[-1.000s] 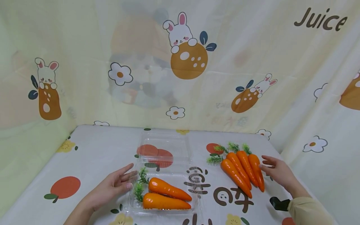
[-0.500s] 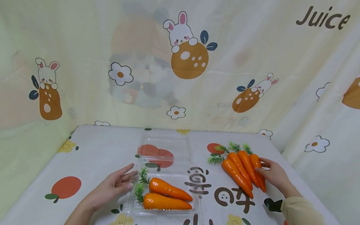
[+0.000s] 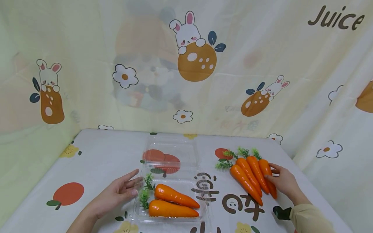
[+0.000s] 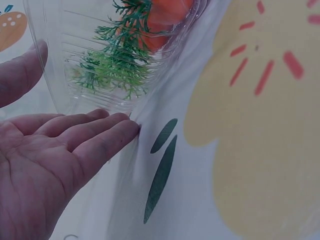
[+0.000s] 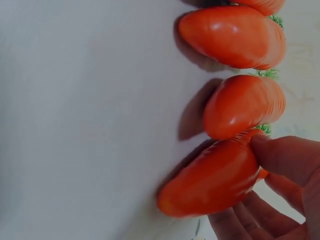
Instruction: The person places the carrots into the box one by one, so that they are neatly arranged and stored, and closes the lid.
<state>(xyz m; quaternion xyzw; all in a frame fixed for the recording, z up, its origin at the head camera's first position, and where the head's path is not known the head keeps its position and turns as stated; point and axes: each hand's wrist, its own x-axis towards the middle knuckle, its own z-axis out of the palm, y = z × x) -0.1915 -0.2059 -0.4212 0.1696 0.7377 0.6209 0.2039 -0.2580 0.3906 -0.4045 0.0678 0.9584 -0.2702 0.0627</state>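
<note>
My right hand (image 3: 284,181) pinches the rightmost carrot (image 3: 269,179) of a fanned row at the right. In the right wrist view the thumb lies on top of that carrot (image 5: 215,177) and the fingers reach along its far side. My left hand (image 3: 115,195) lies at the left wall of a clear plastic clamshell box (image 3: 172,218), its fingers nearly straight. The left wrist view has the fingertips (image 4: 117,120) at the ribbed wall, thumb apart. Two carrots (image 3: 175,208) lie side by side inside the box, green tops leftward.
Other carrots (image 3: 246,181) lie left of the gripped one, tops toward the back. The box's clear lid (image 3: 172,142) lies folded open behind it. A printed cloth covers the table (image 3: 110,152); a patterned curtain (image 3: 145,48) hangs behind and at both sides.
My right hand has moved left from beside the rightmost carrot and taken hold of it. That carrot's tip has shifted slightly to the right. The left hand stays put.
</note>
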